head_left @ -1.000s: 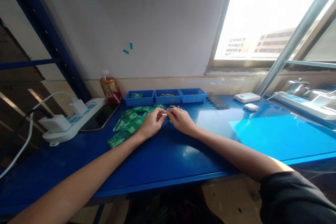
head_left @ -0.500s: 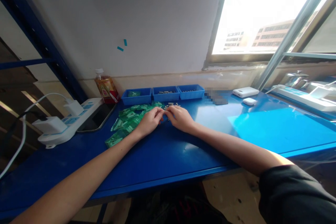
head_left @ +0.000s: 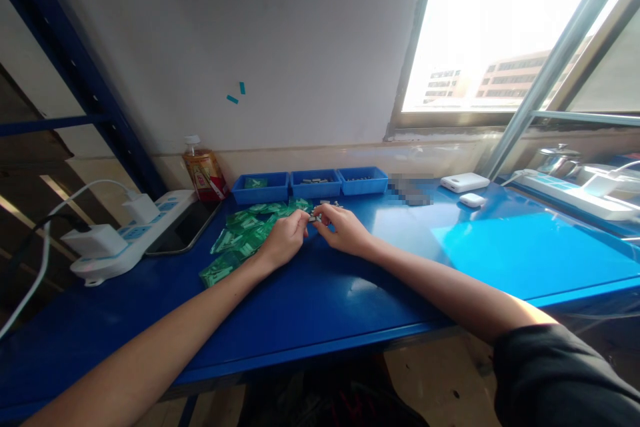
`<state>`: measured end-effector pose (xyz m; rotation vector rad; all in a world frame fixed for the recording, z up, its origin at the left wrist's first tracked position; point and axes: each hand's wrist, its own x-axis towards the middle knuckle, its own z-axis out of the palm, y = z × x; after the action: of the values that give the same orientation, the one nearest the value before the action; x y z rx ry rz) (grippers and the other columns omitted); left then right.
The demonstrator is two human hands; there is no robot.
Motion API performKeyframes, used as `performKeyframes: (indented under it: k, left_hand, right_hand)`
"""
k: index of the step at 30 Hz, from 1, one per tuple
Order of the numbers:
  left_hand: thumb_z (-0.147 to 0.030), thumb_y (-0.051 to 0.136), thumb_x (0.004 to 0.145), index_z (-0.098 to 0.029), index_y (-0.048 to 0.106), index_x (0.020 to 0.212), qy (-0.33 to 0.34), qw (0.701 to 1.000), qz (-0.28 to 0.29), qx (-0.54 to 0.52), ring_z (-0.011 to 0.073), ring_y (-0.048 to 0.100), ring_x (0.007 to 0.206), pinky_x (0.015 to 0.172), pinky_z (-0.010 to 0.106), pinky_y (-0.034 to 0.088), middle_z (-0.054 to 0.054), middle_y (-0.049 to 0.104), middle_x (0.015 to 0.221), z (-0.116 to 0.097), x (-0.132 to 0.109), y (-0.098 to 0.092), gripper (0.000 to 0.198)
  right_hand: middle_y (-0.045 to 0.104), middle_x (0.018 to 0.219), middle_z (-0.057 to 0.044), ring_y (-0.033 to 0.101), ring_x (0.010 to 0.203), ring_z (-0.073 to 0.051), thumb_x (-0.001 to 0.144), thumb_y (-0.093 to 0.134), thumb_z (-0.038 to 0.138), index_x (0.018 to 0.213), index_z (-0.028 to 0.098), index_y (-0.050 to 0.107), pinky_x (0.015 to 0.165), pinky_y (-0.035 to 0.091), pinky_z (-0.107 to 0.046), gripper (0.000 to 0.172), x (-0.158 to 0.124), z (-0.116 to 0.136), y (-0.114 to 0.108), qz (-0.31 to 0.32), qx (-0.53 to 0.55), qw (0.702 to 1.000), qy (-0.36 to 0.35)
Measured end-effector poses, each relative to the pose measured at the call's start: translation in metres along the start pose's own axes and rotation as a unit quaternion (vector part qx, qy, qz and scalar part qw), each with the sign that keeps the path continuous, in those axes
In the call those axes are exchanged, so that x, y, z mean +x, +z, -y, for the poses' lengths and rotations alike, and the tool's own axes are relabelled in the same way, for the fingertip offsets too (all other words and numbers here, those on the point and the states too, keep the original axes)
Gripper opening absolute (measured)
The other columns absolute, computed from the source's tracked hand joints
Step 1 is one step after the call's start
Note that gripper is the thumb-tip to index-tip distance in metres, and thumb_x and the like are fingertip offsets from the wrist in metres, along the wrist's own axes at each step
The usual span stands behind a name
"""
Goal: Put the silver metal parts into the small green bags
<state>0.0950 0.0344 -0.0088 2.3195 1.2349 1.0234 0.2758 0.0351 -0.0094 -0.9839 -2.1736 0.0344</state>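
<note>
My left hand [head_left: 286,239] is closed in a pinch above the blue table, beside the green bags; whatever it grips is hidden behind the fingers. Just to its right is my right hand [head_left: 345,232], its thumb and forefinger curled round small pale metal-looking pieces [head_left: 315,218], too small to name. The fingertips of both hands nearly meet. More small pieces [head_left: 330,203] lie loose on the table behind my right hand. Several small green plastic bags [head_left: 243,233] with pale parts inside lie in a heap to the left, partly behind my left hand.
Three blue bins stand along the wall: the left bin [head_left: 260,197] holds a green bag, the middle bin [head_left: 315,192] and right bin [head_left: 363,188] small parts. At left are a bottle [head_left: 203,173], phone [head_left: 185,230] and power strip [head_left: 150,233]; at right, a white box-shaped device [head_left: 465,181].
My fingertips have parted slightly, with the right thumb and forefinger opening a little. The orange-red bit under my left hand no longer shows. The camera view has shifted slightly.
</note>
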Motion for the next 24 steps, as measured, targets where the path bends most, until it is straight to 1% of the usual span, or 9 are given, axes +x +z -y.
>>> performKeyframes:
  k: [3, 6, 8, 10, 13, 14, 17, 20, 24]
  left_hand:
    - [-0.037, 0.032, 0.094, -0.020, 0.056, 0.081, -0.006, 1.000, 0.009, 0.000, 0.0169, 0.059, 0.064, 0.063, 0.027, 0.041, 0.001, 0.062, 0.067, -0.001, 0.000, 0.000, 0.033]
    - [-0.039, 0.032, 0.095, -0.019, 0.057, 0.090, -0.015, 1.000, 0.016, -0.001, 0.0183, 0.061, 0.066, 0.062, 0.027, 0.043, 0.002, 0.063, 0.070, -0.003, 0.000, -0.001, 0.033]
    - [-0.039, 0.034, 0.094, -0.018, 0.057, 0.103, -0.010, 1.000, 0.014, 0.006, 0.0197, 0.063, 0.071, 0.066, 0.029, 0.044, 0.003, 0.065, 0.075, -0.004, 0.000, -0.001, 0.033]
    - [-0.039, 0.039, 0.093, -0.017, 0.053, 0.117, 0.008, 1.000, 0.017, 0.020, 0.0210, 0.063, 0.079, 0.073, 0.030, 0.046, 0.005, 0.065, 0.084, -0.004, -0.002, -0.001, 0.036]
    - [-0.036, 0.044, 0.091, -0.019, 0.050, 0.127, 0.057, 0.995, 0.049, 0.059, 0.0223, 0.061, 0.091, 0.084, 0.033, 0.046, 0.009, 0.062, 0.105, -0.004, -0.005, 0.000, 0.040]
    - [-0.036, 0.045, 0.090, -0.021, 0.051, 0.127, 0.075, 0.992, 0.065, 0.073, 0.0230, 0.060, 0.095, 0.087, 0.034, 0.045, 0.010, 0.059, 0.111, -0.004, -0.006, 0.001, 0.040]
    - [-0.033, 0.049, 0.088, -0.022, 0.057, 0.120, 0.111, 0.984, 0.096, 0.105, 0.0249, 0.056, 0.101, 0.092, 0.037, 0.043, 0.010, 0.059, 0.110, -0.003, -0.006, 0.003, 0.035]
    - [-0.030, 0.055, 0.083, -0.020, 0.062, 0.100, 0.101, 0.985, 0.089, 0.104, 0.0244, 0.057, 0.092, 0.086, 0.036, 0.045, 0.008, 0.061, 0.095, -0.002, -0.004, 0.005, 0.021]
    - [-0.021, 0.051, 0.081, -0.020, 0.054, 0.081, 0.078, 0.992, 0.062, 0.078, 0.0212, 0.057, 0.077, 0.075, 0.033, 0.045, 0.005, 0.059, 0.081, 0.000, 0.000, 0.006, 0.003]
  right_hand:
    - [0.061, 0.078, -0.001, 0.057, 0.073, -0.014, 0.084, 0.054, 0.026, 0.088, 0.020, 0.056, 0.067, 0.041, -0.023, 0.008, 0.001, 0.000, -0.003, 0.001, -0.024, 0.999, -0.030]
    - [0.062, 0.076, -0.003, 0.057, 0.074, -0.015, 0.083, 0.054, 0.027, 0.081, 0.019, 0.057, 0.068, 0.041, -0.024, 0.009, 0.016, -0.008, -0.007, -0.010, -0.069, 0.996, -0.047]
    - [0.063, 0.077, -0.004, 0.058, 0.074, -0.016, 0.085, 0.052, 0.031, 0.085, 0.018, 0.058, 0.067, 0.040, -0.025, 0.014, 0.035, -0.019, -0.013, -0.049, -0.102, 0.994, -0.001]
    - [0.065, 0.079, -0.005, 0.060, 0.074, -0.019, 0.088, 0.050, 0.038, 0.098, 0.017, 0.058, 0.064, 0.040, -0.026, 0.025, 0.055, -0.034, -0.019, -0.079, -0.123, 0.985, 0.094]
    - [0.067, 0.081, -0.007, 0.061, 0.075, -0.022, 0.084, 0.054, 0.050, 0.119, 0.014, 0.051, 0.063, 0.041, -0.028, 0.051, 0.065, -0.052, -0.026, -0.016, -0.124, 0.976, 0.177]
    - [0.067, 0.081, -0.007, 0.061, 0.075, -0.022, 0.083, 0.055, 0.050, 0.119, 0.014, 0.052, 0.063, 0.041, -0.029, 0.051, 0.060, -0.056, -0.027, 0.014, -0.121, 0.977, 0.173]
    - [0.066, 0.081, -0.005, 0.061, 0.079, -0.021, 0.086, 0.054, 0.042, 0.108, 0.017, 0.060, 0.069, 0.042, -0.029, 0.033, 0.028, -0.056, -0.024, 0.064, -0.114, 0.986, 0.107]
    - [0.066, 0.084, -0.006, 0.059, 0.085, -0.020, 0.086, 0.055, 0.034, 0.098, 0.018, 0.064, 0.075, 0.043, -0.030, 0.021, 0.000, -0.043, -0.016, 0.067, -0.103, 0.991, 0.045]
    - [0.065, 0.085, -0.006, 0.057, 0.084, -0.019, 0.086, 0.054, 0.024, 0.094, 0.018, 0.063, 0.078, 0.043, -0.030, 0.014, -0.002, -0.023, -0.009, 0.054, -0.070, 0.996, -0.012]
